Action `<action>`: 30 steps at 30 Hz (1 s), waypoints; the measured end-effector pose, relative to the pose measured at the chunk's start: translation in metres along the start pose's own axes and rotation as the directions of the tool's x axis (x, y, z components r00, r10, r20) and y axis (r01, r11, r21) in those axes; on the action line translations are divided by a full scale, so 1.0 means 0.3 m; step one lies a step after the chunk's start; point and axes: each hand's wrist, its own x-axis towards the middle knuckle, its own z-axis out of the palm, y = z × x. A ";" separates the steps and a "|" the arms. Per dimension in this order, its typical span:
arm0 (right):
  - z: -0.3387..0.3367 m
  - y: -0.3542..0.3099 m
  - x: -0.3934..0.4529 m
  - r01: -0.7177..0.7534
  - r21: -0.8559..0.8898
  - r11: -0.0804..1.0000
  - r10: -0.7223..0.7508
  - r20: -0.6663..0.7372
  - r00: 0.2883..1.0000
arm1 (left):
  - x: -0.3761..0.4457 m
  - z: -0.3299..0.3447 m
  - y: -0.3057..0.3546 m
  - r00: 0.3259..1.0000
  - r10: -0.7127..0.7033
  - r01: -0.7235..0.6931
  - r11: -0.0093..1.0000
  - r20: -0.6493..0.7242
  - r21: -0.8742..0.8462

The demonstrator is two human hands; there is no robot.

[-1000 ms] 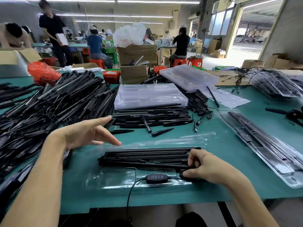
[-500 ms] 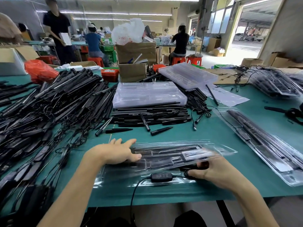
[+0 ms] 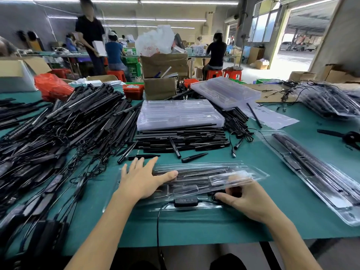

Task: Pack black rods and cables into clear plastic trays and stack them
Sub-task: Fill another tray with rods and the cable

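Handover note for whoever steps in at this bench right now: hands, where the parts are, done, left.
Left hand: flat, fingers straight, pressing the clear lid down over the tray in front.
Right hand: fingers curled at the tray's near right edge, by the coiled cable end; whether it pinches anything is unclear.
Tray in front: black rods under the lid; the inline controller and its cable still lie outside, the cable hanging off the table edge.
Done: a packed tray on the right.
Left: tuck cable in, close the lid, stack. Loose rods piled left, empty trays behind.
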 end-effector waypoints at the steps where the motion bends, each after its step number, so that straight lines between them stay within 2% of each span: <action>1: -0.005 -0.001 -0.002 0.027 0.028 0.999 -0.026 -0.017 1.000 | 0.003 0.001 0.000 1.000 0.000 0.000 1.000 0.003 -0.005; 5: -0.040 0.029 -0.032 0.077 0.117 0.990 -0.050 -0.221 0.974 | 0.014 0.010 -0.005 0.999 -0.001 0.003 0.999 -0.038 0.036; 9: -0.067 0.059 -0.071 0.122 0.334 0.934 0.016 -0.383 0.924 | 0.014 0.039 -0.014 0.994 0.015 -0.002 0.993 -0.112 0.119; 11: -0.062 0.067 -0.069 0.125 0.381 0.916 0.122 -0.561 0.819 | 0.015 0.046 -0.015 0.993 0.017 -0.003 0.993 -0.120 0.122; 13: -0.063 0.070 -0.056 0.006 0.324 0.946 0.229 -0.683 0.694 | 0.015 0.050 -0.015 0.992 0.018 -0.002 0.992 -0.127 0.129; 14: -0.065 0.069 -0.046 -0.061 0.294 0.954 0.255 -0.691 0.677 | 0.013 0.052 -0.017 0.991 0.020 -0.002 0.991 -0.130 0.133; 15: -0.067 0.069 -0.036 -0.108 0.273 0.956 0.267 -0.658 0.704 | 0.011 0.054 -0.017 0.990 0.026 -0.007 0.991 -0.137 0.135; 17: -0.062 0.053 -0.017 -0.183 0.229 0.956 0.279 -0.523 0.805 | 0.008 0.058 -0.017 0.983 0.065 -0.043 0.991 -0.173 0.129; 19: -0.041 0.033 -0.001 -0.295 0.108 0.949 0.314 -0.370 0.874 | 0.004 0.056 -0.014 0.955 0.174 -0.145 0.980 -0.242 0.136; 21: -0.016 0.016 0.008 -0.411 -0.125 0.903 0.369 -0.263 0.891 | -0.003 0.049 -0.009 0.885 0.362 -0.325 0.931 -0.293 0.168; 22: -0.009 0.009 0.009 -0.433 -0.190 0.881 0.385 -0.242 0.891 | -0.008 0.043 -0.005 0.840 0.458 -0.424 0.889 -0.292 0.174; 24: -0.007 0.009 0.007 -0.449 -0.188 0.873 0.410 -0.213 0.887 | -0.017 0.031 0.000 0.766 0.596 -0.567 0.803 -0.241 0.185; 25: -0.009 0.007 0.004 -0.452 -0.181 0.873 0.418 -0.200 0.886 | -0.020 0.026 0.003 0.754 0.627 -0.596 0.779 -0.197 0.196; 27: -0.009 0.009 0.000 -0.449 -0.194 0.872 0.419 -0.180 0.890 | -0.020 0.018 0.008 0.801 0.591 -0.570 0.802 -0.097 0.182; 30: -0.012 0.000 0.005 -0.455 -0.200 0.868 0.426 -0.173 0.888 | -0.011 0.011 0.016 0.893 0.446 -0.449 0.888 0.054 0.100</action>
